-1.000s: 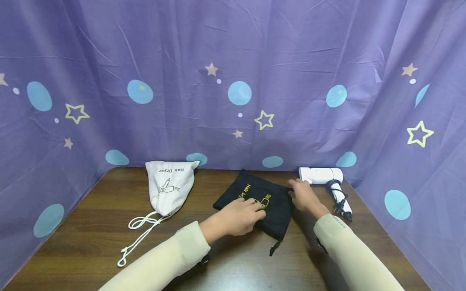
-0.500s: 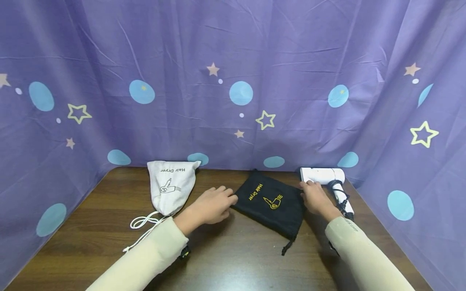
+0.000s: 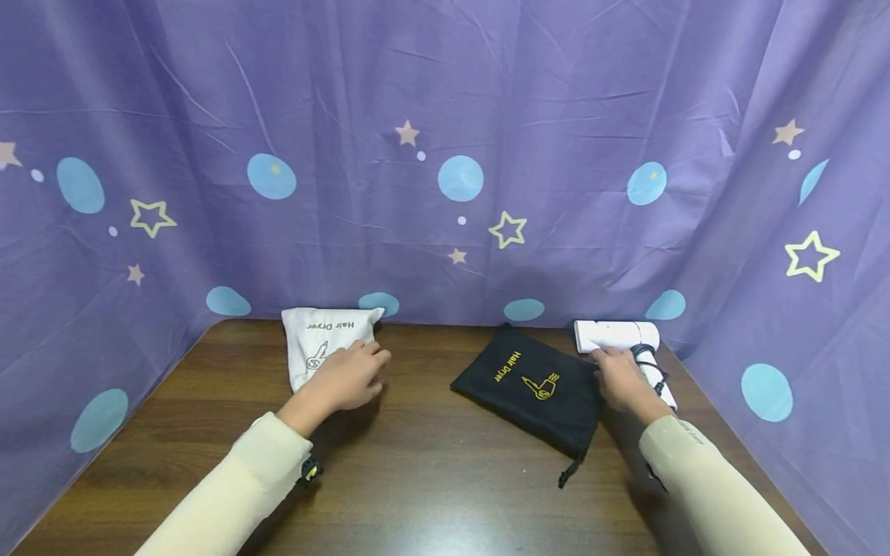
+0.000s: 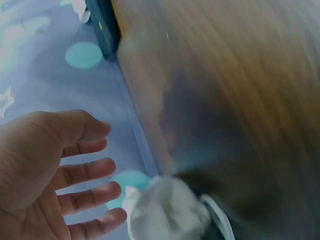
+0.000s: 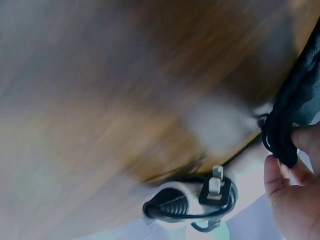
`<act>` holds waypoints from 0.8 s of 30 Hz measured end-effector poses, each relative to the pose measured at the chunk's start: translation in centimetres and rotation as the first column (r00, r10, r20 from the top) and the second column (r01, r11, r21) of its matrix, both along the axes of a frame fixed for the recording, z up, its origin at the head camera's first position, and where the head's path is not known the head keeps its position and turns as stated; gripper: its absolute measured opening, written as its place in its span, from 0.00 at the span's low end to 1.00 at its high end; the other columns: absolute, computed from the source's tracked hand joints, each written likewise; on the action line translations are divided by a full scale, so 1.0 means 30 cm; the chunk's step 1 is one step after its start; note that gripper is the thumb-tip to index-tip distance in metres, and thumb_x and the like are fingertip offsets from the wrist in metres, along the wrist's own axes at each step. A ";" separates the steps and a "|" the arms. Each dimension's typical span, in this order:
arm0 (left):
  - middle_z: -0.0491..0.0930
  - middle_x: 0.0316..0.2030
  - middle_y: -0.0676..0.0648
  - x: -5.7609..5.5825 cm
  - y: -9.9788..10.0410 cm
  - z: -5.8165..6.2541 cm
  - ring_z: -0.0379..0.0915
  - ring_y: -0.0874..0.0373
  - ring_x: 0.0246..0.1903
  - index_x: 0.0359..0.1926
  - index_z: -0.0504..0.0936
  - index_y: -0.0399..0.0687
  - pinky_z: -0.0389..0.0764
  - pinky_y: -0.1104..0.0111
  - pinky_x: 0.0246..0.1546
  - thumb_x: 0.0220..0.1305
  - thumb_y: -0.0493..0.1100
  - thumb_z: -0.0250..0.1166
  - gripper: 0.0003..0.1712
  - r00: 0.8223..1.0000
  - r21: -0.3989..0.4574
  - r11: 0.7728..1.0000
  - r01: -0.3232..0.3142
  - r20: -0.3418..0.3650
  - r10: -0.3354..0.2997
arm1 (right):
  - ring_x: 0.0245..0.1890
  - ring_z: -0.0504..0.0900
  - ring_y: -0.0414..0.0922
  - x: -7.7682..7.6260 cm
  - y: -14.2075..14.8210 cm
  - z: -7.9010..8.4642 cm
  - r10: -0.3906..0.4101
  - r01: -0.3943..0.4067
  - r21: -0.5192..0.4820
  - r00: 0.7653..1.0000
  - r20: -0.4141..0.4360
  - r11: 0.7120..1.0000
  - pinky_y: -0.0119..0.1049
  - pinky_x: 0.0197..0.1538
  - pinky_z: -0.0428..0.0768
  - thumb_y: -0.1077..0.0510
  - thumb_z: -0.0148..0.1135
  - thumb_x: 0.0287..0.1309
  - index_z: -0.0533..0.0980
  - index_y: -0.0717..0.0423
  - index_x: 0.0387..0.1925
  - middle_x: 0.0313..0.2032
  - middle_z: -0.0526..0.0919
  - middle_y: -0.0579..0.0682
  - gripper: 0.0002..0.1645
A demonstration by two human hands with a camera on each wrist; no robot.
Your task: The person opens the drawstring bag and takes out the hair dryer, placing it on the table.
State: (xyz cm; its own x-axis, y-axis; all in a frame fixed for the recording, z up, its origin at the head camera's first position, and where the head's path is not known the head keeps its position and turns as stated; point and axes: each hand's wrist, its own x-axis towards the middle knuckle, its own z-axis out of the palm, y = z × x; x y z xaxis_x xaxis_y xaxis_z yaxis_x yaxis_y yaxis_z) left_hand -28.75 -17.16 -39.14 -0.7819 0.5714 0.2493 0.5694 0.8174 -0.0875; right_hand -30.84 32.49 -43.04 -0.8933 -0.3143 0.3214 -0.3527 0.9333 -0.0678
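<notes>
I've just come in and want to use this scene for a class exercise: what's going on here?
A person is working at a wooden table. Their right hand pinches the edge of a black drawstring bag, while their left hand is beside a white bag, open and holding nothing. Both bags are printed "Hair Dryer". A white hair dryer lies outside them at the back right, near the right hand. The bags' insides can't be seen.

"Hair Dryer" on black bag (image 3: 531, 390) and white bag (image 3: 321, 333); right sleeve print (image 3: 691, 433) unclear
</notes>
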 end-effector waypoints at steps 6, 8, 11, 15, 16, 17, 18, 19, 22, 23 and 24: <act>0.77 0.41 0.44 -0.017 -0.076 0.002 0.75 0.43 0.39 0.45 0.79 0.45 0.79 0.50 0.31 0.59 0.43 0.71 0.15 0.996 0.030 0.995 -0.090 0.004 0.090 | 0.45 0.80 0.62 -0.004 0.037 -0.003 0.010 -0.010 -0.009 1.000 -0.022 1.000 0.57 0.48 0.71 0.73 0.64 0.53 0.79 0.66 0.43 0.40 0.83 0.63 0.13; 0.77 0.42 0.43 -0.023 -0.096 0.003 0.74 0.42 0.41 0.47 0.80 0.44 0.78 0.49 0.33 0.58 0.42 0.70 0.16 0.994 0.051 0.993 -0.110 0.007 0.110 | 0.46 0.80 0.62 -0.005 0.046 -0.005 0.011 -0.011 -0.009 1.000 -0.021 1.000 0.57 0.48 0.71 0.73 0.64 0.53 0.80 0.66 0.43 0.41 0.83 0.63 0.14; 0.77 0.44 0.42 -0.030 -0.125 0.002 0.73 0.42 0.43 0.48 0.80 0.44 0.78 0.47 0.34 0.58 0.41 0.69 0.17 0.988 0.089 0.984 -0.153 0.026 0.152 | 0.45 0.79 0.63 -0.001 0.055 -0.006 0.004 -0.004 -0.009 1.000 -0.010 1.000 0.57 0.47 0.71 0.73 0.64 0.53 0.80 0.66 0.43 0.41 0.83 0.63 0.14; 0.76 0.45 0.40 -0.041 -0.160 -0.007 0.73 0.40 0.44 0.51 0.79 0.43 0.78 0.45 0.36 0.57 0.42 0.68 0.21 0.978 0.118 0.971 -0.206 0.053 0.201 | 0.40 0.78 0.64 0.009 0.067 -0.001 -0.048 0.048 0.002 0.999 0.021 0.999 0.58 0.46 0.72 0.72 0.63 0.55 0.79 0.65 0.41 0.40 0.81 0.64 0.11; 0.76 0.46 0.39 -0.044 -0.168 -0.010 0.73 0.39 0.44 0.52 0.78 0.43 0.78 0.44 0.37 0.57 0.43 0.68 0.21 0.976 0.122 0.969 -0.216 0.057 0.210 | 0.39 0.77 0.64 0.011 0.069 0.000 -0.062 0.062 0.003 0.998 0.031 0.998 0.59 0.46 0.73 0.72 0.63 0.55 0.79 0.65 0.40 0.40 0.80 0.64 0.10; 0.76 0.47 0.39 -0.047 -0.175 -0.013 0.73 0.39 0.45 0.53 0.78 0.43 0.78 0.43 0.37 0.57 0.43 0.68 0.22 0.975 0.124 0.967 -0.221 0.061 0.215 | 0.39 0.77 0.64 0.012 0.072 0.001 -0.073 0.072 0.006 0.997 0.034 0.997 0.59 0.46 0.73 0.72 0.63 0.54 0.79 0.65 0.40 0.40 0.80 0.64 0.10; 0.76 0.47 0.38 -0.048 -0.181 -0.015 0.73 0.38 0.44 0.53 0.78 0.43 0.78 0.43 0.37 0.58 0.44 0.68 0.22 0.974 0.127 0.967 -0.222 0.062 0.216 | 0.39 0.77 0.64 0.014 0.075 0.002 -0.080 0.079 0.012 0.996 0.035 0.997 0.59 0.46 0.74 0.72 0.63 0.54 0.78 0.65 0.40 0.39 0.80 0.64 0.10; 0.76 0.46 0.38 -0.047 -0.186 -0.016 0.74 0.38 0.43 0.53 0.78 0.43 0.79 0.43 0.37 0.58 0.45 0.68 0.22 0.974 0.130 0.966 -0.224 0.063 0.217 | 0.39 0.78 0.64 0.014 0.077 0.001 -0.081 0.081 0.019 0.996 0.035 0.997 0.59 0.46 0.74 0.72 0.64 0.53 0.78 0.65 0.39 0.38 0.80 0.64 0.10; 0.75 0.44 0.38 -0.041 -0.190 -0.013 0.74 0.39 0.41 0.52 0.78 0.43 0.79 0.43 0.36 0.59 0.45 0.69 0.22 0.974 0.139 0.965 -0.222 0.085 0.212 | 0.40 0.79 0.64 0.012 0.083 -0.001 -0.091 0.089 0.033 0.995 0.047 0.995 0.60 0.47 0.74 0.71 0.64 0.52 0.78 0.66 0.40 0.37 0.80 0.63 0.11; 0.75 0.44 0.39 -0.039 -0.190 -0.011 0.73 0.39 0.40 0.52 0.78 0.42 0.79 0.44 0.35 0.59 0.45 0.69 0.22 0.974 0.143 0.965 -0.218 0.095 0.206 | 0.40 0.80 0.63 0.011 0.086 -0.002 -0.095 0.093 0.039 0.994 0.051 0.995 0.59 0.47 0.74 0.71 0.65 0.52 0.78 0.66 0.40 0.36 0.80 0.63 0.11; 0.75 0.43 0.39 -0.037 -0.189 -0.009 0.73 0.40 0.40 0.52 0.78 0.42 0.79 0.44 0.35 0.59 0.45 0.69 0.21 0.974 0.150 0.965 -0.215 0.105 0.201 | 0.40 0.80 0.63 0.010 0.087 -0.003 -0.101 0.098 0.045 0.993 0.059 0.994 0.59 0.47 0.73 0.71 0.65 0.53 0.78 0.67 0.41 0.36 0.80 0.63 0.11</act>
State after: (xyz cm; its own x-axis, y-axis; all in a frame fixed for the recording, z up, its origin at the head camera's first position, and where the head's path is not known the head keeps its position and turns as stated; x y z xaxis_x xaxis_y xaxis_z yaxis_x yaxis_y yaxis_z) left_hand -29.86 -22.82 -39.39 -0.9023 0.3522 0.2487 0.3848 0.9180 0.0961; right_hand -30.55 35.11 -43.13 -0.9383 -0.2348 0.2537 -0.2543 0.9660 -0.0465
